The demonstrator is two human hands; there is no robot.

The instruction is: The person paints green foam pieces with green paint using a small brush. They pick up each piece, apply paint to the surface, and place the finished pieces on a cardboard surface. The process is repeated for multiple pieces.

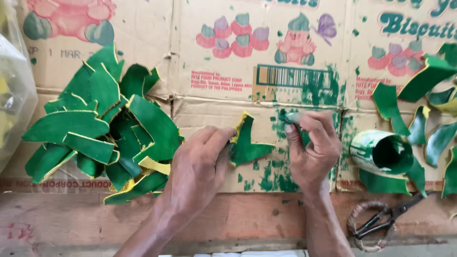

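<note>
My left hand (197,169) pinches a green-painted, curved leaf-shaped piece (247,145) with a yellow edge, holding it down on the flattened cardboard (214,109). My right hand (312,150) is closed around a small paint-stained applicator (289,116), its green tip just right of the piece. Green paint smears (273,178) cover the cardboard below and between the hands.
A heap of green-painted pieces (102,128) lies at the left. More green pieces (419,119) are spread at the right, beside a tipped paint-covered can (381,152). Scissors with wrapped handles (381,223) rest on the wooden edge at lower right. A clear plastic bag (14,90) sits far left.
</note>
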